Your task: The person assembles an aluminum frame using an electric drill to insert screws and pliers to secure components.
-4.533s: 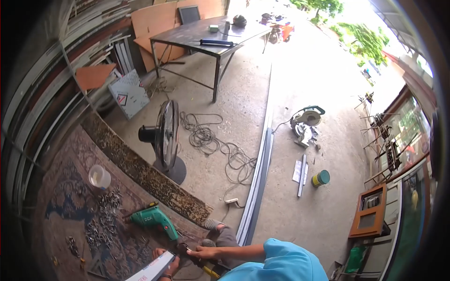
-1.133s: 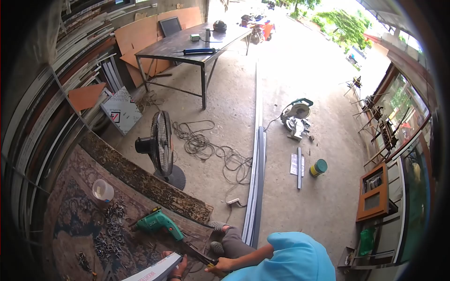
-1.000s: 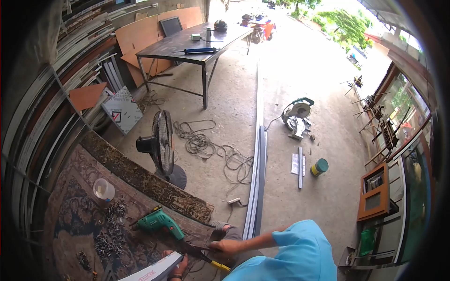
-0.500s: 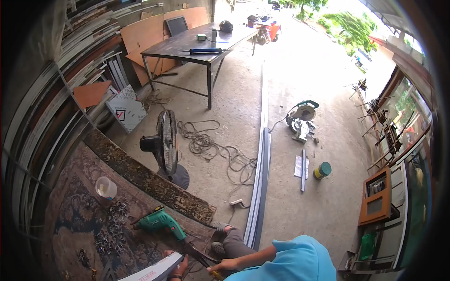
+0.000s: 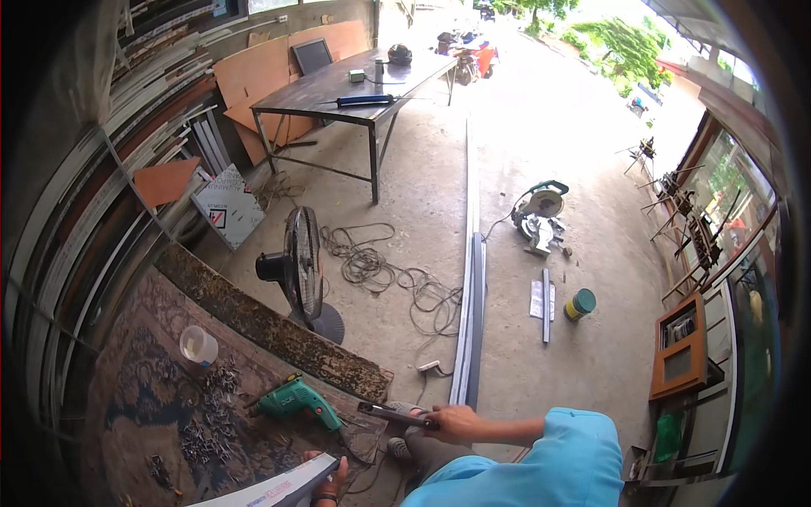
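My left hand (image 5: 330,481), at the bottom, is closed around the end of a long profile (image 5: 274,490) with white film and red lettering. My right hand (image 5: 454,423) grips a dark, plier-like hand tool (image 5: 399,415), its head pointing left and its handles close together. The tool is apart from the profile, to its upper right. A green power drill (image 5: 297,401) lies on the patterned mat (image 5: 139,372) between the tool and many small metal pieces (image 5: 211,422). Beyond those pieces stands a translucent plastic tub (image 5: 198,346).
A worn plank (image 5: 270,325) edges the mat, with a standing fan (image 5: 302,266) beyond. Cable (image 5: 367,262) lies coiled on the floor near long metal profiles (image 5: 470,321). Farther right are a miter saw (image 5: 541,216) and a green-lidded can (image 5: 580,304). A metal table (image 5: 355,89) stands behind.
My right hand has lifted the tool up and to the right, away from the profile, and its handles have come together. My left hand still holds the profile, slightly lower.
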A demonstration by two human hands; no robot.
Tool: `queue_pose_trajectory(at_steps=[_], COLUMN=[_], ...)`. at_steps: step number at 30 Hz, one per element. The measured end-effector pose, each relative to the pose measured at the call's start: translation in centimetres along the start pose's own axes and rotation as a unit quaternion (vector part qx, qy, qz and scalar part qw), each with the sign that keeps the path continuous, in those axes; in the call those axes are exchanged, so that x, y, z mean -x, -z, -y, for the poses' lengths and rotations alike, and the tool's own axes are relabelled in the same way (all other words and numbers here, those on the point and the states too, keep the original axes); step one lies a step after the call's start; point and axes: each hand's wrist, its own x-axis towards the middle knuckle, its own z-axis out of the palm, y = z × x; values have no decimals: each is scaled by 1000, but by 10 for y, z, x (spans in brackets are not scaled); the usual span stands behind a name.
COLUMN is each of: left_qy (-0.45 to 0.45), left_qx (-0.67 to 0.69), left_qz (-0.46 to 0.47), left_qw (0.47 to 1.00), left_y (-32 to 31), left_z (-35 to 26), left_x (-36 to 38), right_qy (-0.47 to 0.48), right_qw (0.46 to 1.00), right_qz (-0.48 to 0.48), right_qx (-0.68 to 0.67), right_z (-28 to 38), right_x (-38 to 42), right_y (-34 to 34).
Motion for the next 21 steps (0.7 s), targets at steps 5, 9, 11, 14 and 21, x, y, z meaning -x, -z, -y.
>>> queue_pose_trajectory(at_steps=[5,9,11,14,21], left_qy=[20,5,42,46,76], left_qx=[-71,-195,-214,-176,-155], left_qz=[-1,-5,54,65,115], left_qw=[997,981,975,981,978], left_y=[-13,-31,-34,-42,-37], left_z=[5,31,36,45,46], left_x=[4,19,19,18,18], right_qy=[-74,-9,-46,-151,-61], right_qw=[980,942,952,966,951], right_qz=[29,66,39,-23,117], right_qx=[180,330,301,211,279], right_z=[-60,-89,-63,-57,-45], right_x=[-23,-12,26,35,34], right_y=[38,96,140,136,173])
